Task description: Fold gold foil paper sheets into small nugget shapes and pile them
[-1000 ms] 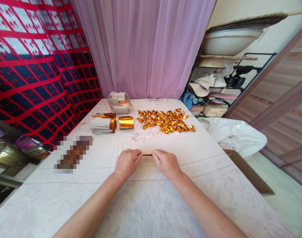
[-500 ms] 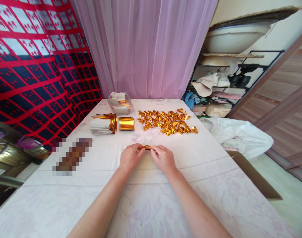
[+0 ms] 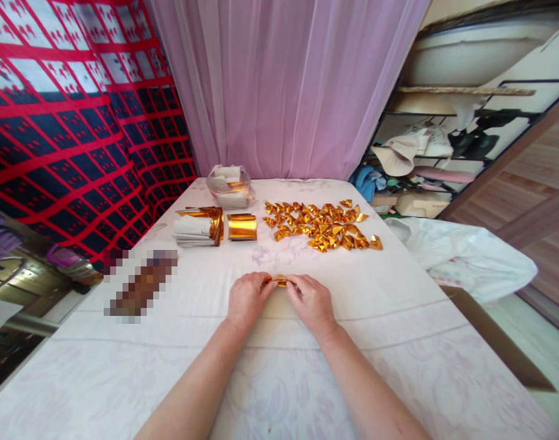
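- A small piece of gold foil paper (image 3: 280,282) sits pinched between a person's two hands, low over the near middle of a table covered in a pale floral cloth (image 3: 398,342); only a sliver of the foil shows between the fingertips.
- The left hand (image 3: 248,299) grips the foil's left end with thumb and fingers, knuckles up.
- The right hand (image 3: 312,301) grips the right end the same way, the two hands almost touching.
- Beyond the hands, a spread of folded gold foil pieces (image 3: 322,225) lies scattered across the far right of the cloth.
- To the left of that spread, a curled gold foil strip (image 3: 242,227) stands beside a stack of white-backed foil sheets (image 3: 197,227).
- Behind those, a clear plastic container (image 3: 229,186) holds more sheets.
- A sheer pink curtain (image 3: 288,85) hangs behind the table; a red-and-black patterned cloth (image 3: 68,122) covers the left wall.
- A white plastic bag (image 3: 471,260) lies off the table's right edge, below a cluttered metal rack (image 3: 448,146).
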Available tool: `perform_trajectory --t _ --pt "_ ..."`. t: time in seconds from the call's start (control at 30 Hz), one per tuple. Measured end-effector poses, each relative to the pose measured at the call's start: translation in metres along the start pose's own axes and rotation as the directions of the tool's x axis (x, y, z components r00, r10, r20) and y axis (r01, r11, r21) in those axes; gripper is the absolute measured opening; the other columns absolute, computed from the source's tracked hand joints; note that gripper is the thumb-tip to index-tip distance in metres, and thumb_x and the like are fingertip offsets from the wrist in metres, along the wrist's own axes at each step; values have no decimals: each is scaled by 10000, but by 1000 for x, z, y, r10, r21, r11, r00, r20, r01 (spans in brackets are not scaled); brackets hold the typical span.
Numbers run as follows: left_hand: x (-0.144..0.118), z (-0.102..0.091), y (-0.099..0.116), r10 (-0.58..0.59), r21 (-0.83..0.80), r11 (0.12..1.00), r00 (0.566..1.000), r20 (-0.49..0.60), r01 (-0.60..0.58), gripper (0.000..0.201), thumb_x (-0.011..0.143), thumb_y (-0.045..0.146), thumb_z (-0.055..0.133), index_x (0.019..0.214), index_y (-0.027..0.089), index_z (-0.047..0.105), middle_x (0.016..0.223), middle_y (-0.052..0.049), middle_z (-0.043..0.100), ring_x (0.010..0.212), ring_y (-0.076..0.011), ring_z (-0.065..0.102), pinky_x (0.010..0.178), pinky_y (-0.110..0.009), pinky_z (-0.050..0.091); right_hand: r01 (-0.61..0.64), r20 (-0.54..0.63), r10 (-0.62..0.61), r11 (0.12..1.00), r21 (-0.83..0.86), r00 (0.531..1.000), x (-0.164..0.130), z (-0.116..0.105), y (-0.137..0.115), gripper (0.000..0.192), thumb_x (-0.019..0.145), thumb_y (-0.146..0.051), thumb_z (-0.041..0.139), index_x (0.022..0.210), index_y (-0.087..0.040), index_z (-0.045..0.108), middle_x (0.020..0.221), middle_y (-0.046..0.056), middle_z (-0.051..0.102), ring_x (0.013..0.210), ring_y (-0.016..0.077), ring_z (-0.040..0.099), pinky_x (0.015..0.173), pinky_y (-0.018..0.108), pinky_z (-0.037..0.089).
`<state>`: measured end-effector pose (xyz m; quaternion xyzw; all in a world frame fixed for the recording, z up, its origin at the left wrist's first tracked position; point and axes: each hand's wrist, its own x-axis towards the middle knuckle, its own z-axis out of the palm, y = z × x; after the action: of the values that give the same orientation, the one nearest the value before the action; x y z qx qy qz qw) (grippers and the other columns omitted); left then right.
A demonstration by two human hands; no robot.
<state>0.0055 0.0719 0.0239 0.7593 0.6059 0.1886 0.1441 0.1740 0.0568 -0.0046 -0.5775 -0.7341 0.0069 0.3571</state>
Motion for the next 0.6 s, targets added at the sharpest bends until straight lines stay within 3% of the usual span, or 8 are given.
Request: perform_trajectory --t 0.27,0.4,0.5,0.6 --pt "-1 1 1 -58 -3 998 998 -1 58 228 916 301 507 1039 237 687 983 -28 730 909 -195 636 794 -292 459 -21 -23 23 998 66 999 0 0 -1 230 887 -184 491 937 -215 714 850 40 735 741 149 665 737 241 484" --pt "-1 -4 3 3 105 994 1000 -3 -3 238 923 309 486 983 219 698 946 -53 727 916 -222 622 800 -323 435 -31 -20 33 996 80 999 0 0 -2 232 880 -183 483 926 -215 708 847 37 734 721 143 660 730 239 484" --pt "-1 -4 4 33 160 987 999 5 -33 251 932 314 466 923 214 696 886 -58 718 880 -229 620 774 -333 423 -104 -7 105 994 41 994 0 -2 -1 209 868 -217 506 968 -213 690 853 32 736 706 146 655 707 239 472" --pt "-1 -3 4 43 194 980 999 13 -45 255 934 325 463 883 210 685 864 -61 709 863 -231 620 755 -335 413 -135 59 139 989 -65 989 1 -8 0 161 882 -267 527 833 -220 674 743 16 713 655 144 630 637 233 419"
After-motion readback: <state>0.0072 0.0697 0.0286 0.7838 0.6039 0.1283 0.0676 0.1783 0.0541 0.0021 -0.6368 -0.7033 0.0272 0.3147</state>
